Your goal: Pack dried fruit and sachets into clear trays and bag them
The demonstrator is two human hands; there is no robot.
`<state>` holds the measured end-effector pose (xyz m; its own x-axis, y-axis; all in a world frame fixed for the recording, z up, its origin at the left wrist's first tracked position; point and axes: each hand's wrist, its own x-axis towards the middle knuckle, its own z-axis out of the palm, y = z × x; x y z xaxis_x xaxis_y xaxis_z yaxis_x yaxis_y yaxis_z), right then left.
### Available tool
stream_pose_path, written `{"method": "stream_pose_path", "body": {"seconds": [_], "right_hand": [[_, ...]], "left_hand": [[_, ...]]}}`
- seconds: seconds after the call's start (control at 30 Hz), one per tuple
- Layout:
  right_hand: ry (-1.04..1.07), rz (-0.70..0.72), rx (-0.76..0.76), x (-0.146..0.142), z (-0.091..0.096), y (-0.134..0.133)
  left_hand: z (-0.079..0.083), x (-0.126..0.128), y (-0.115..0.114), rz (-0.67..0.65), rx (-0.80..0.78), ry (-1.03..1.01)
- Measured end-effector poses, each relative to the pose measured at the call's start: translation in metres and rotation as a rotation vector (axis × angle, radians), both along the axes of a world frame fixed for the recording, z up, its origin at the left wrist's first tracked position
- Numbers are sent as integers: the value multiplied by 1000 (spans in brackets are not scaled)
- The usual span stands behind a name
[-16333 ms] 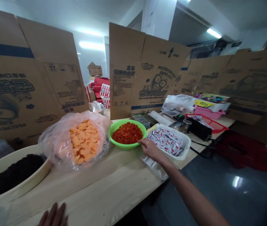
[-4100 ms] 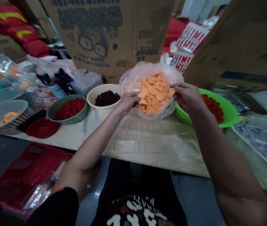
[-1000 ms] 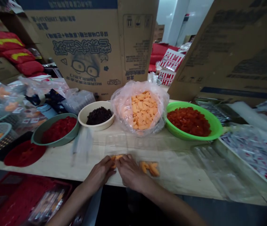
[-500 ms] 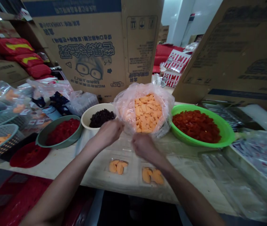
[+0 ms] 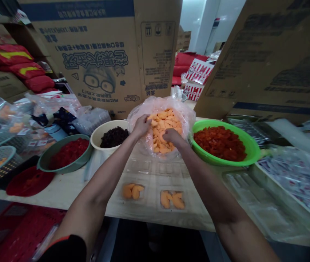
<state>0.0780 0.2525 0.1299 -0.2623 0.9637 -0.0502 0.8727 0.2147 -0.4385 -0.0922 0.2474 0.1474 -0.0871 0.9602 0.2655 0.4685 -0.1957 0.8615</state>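
- 2 hands, just apart: left hand [image 5: 141, 125] and right hand [image 5: 173, 137] sit among dried orange fruit pieces [image 5: 163, 127], grip unclear
- 1 clear plastic bag [image 5: 141, 109] holds those pieces, between cream bowl [image 5: 108, 148] and green bowl [image 5: 249, 143]
- 2 tray cells [image 5: 146, 167] below hold more pieces

The cardboard carton [image 5: 78, 54] stands upside down, so its print is inverted; large blue-outlined Chinese title [image 5: 97, 60] runs across the front, warped, not surely readable; the characters 盒装 [image 5: 150, 93] sit low on the side panel, under the handling symbols [image 5: 157, 30]; the blue band [image 5: 75, 11] carries Chinese lettering, also unsure. The red-and-white striped boxes [image 5: 198, 71] and the sachets [image 5: 294, 178] show print too small to read.
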Motion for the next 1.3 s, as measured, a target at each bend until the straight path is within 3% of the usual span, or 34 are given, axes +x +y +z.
{"method": "stream_pose_path", "body": {"seconds": [0.07, 0.13, 0.23, 0.3, 0.4, 0.5, 0.67, 0.8, 0.97, 1.1, 1.2, 1.3], "right_hand": [[148, 4, -1, 19, 5, -5], [340, 11, -16, 46, 7, -19], [795, 58, -135, 104, 3, -58], [988, 31, -200, 146, -5, -90], [872, -121, -143, 198, -23, -137], [598, -224, -75, 225, -43, -172], [162, -210, -19, 227, -78, -198], [-59, -110, 123, 227, -97, -205], [-96, 103, 341, 238, -96, -225], [-129, 251, 329, 237, -98, -252], [-192, 245, 304, 226, -105, -272], [-173, 233, 292, 210, -107, -285]], "left_hand": [[5, 4, -22, -19, -87, -332], [4, 15, -53, -78, -218, -491], [-6, 34, -108, -159, -353, -567], [-18, 49, -139, -177, -397, -544], [-39, 80, -170, -251, -433, -467], [-62, 123, -187, -363, -469, -371], [-89, 191, -195, -458, -470, -94], [-95, 213, -200, -423, -350, 326], [-90, 216, -227, -429, -59, 788], [-97, 213, -258, -681, 167, 950], [-107, 204, -265, -699, 143, 1011], [-113, 193, -259, -673, 118, 974]]}}
